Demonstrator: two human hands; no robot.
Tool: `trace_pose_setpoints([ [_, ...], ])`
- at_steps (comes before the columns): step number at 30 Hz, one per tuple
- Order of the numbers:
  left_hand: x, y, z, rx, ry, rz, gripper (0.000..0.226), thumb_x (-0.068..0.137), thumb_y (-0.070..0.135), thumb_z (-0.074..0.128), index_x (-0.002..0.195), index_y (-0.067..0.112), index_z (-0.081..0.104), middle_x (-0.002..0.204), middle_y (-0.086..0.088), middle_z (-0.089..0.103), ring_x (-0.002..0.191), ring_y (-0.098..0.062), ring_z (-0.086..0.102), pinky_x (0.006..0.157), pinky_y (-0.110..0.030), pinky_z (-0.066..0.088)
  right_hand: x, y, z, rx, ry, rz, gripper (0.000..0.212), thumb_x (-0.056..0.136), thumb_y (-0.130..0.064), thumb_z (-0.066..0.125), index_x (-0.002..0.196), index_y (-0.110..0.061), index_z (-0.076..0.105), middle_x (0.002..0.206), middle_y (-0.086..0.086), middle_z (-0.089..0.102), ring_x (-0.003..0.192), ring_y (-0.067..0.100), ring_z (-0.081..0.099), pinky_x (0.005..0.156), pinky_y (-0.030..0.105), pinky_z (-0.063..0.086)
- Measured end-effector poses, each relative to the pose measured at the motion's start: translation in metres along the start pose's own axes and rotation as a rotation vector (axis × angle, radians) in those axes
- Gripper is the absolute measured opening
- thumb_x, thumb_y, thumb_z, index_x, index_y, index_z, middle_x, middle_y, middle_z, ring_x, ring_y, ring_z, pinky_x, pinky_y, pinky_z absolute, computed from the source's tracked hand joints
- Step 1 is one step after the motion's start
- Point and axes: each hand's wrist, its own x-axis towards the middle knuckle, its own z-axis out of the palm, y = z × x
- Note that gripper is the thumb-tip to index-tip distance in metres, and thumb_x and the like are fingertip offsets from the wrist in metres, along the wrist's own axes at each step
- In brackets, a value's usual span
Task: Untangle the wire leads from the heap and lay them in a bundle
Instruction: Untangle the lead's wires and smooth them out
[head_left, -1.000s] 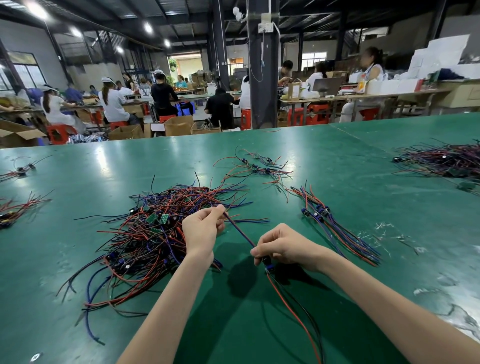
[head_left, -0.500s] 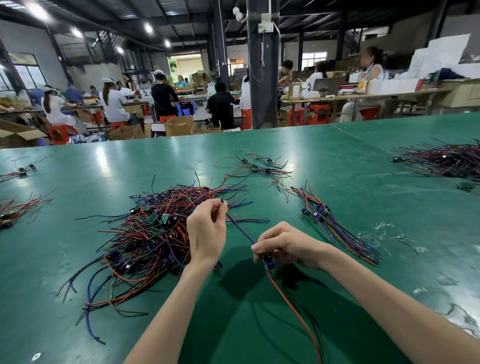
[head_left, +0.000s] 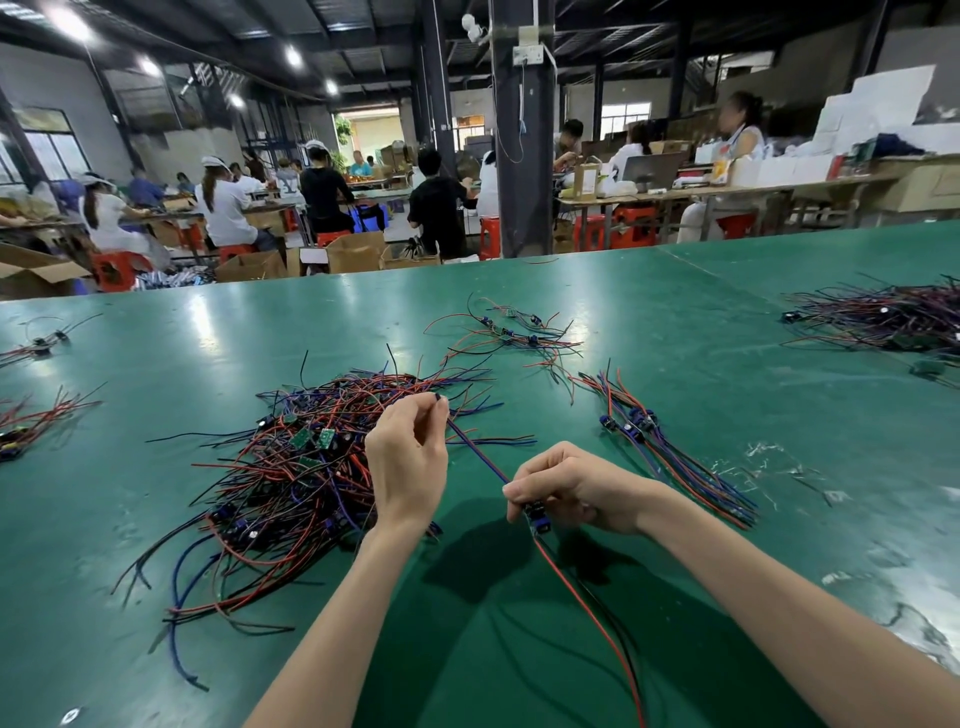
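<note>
Lead (head_left: 478, 452) stretched between both hands just right of the heap (head_left: 291, 467), above the green table (head_left: 675, 322); left hand (head_left: 408, 462) pinches its far tip, right hand (head_left: 566, 488) grips its module (head_left: 537, 519). Likely risk: the thin tip slipping, dropping back into the tangle
</note>
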Motion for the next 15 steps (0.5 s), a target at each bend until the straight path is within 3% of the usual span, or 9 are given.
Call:
trace_pose_setpoints([
  [2,0.001,0.001,0.000,-0.063,-0.009,-0.085,0.009,0.089,0.013,0.065,0.082,0.009,0.069,0.071,0.004,0.066,0.064,-0.010,0.058,0.066,-0.018,0.046,0.000,0.001,-0.001,0.024,-0.020,0.003,0.020,0.083,-0.022,0.065,0.067,-0.012,0.072,0.048,0.001,0.041,0.031,0.005,0.025,0.031,0.013,0.017],
  [6,0.006,0.001,0.001,-0.411,-0.069,-0.572,0.012,0.086,0.015,0.068,0.075,0.014,0.071,0.055,0.015,0.061,0.049,0.001,0.046,0.051,-0.011,0.041,0.001,0.001,-0.002,0.014,-0.025,0.003,0.020,0.083,-0.023,0.065,0.068,-0.013,0.072,0.048,0.000,0.042,0.032,0.005,0.026,0.031,0.013,0.017],
  [10,0.010,0.004,-0.003,-0.729,-0.105,-0.890,0.018,0.085,0.008,0.067,0.067,0.011,0.072,0.060,0.004,0.066,0.045,-0.002,0.045,0.044,-0.013,0.041,0.002,0.002,-0.001,-0.017,-0.019,0.001,0.018,0.081,-0.025,0.067,0.068,-0.013,0.072,0.048,-0.001,0.042,0.035,0.006,0.028,0.032,0.013,0.018],
  [15,0.014,0.004,-0.005,-0.921,-0.164,-1.133,0.011,0.087,0.005,0.062,0.078,0.001,0.067,0.060,-0.001,0.066,0.040,-0.001,0.044,0.038,-0.012,0.036,0.001,0.001,-0.002,-0.080,0.012,0.015,0.020,0.085,-0.021,0.066,0.066,-0.016,0.073,0.052,0.003,0.043,0.037,0.006,0.029,0.033,0.013,0.017],
])
